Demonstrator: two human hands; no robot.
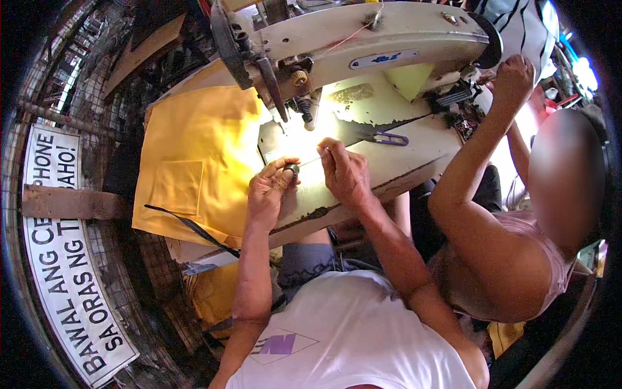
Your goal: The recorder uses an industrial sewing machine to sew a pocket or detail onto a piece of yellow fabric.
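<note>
My left hand (271, 188) pinches a small round metal bobbin case (292, 170) between thumb and fingers, just in front of the sewing machine's needle area. To its right, my right hand (345, 170) is closed, with the fingertips pressed together on a thin pale thread (312, 160) that runs toward the bobbin case. Both hands are over the near edge of the machine table, below the sewing machine (363, 42). Yellow fabric (194, 142) with a sewn pocket lies left of my left hand, with a black strap (188, 223) across its lower edge.
Purple-handled thread snips (391, 139) lie on the worn table (414, 146), right of the bright lamp glow. A co-worker's raised arm (479, 136) is close on the right. Wire mesh with a white sign (52, 259) stands at the left.
</note>
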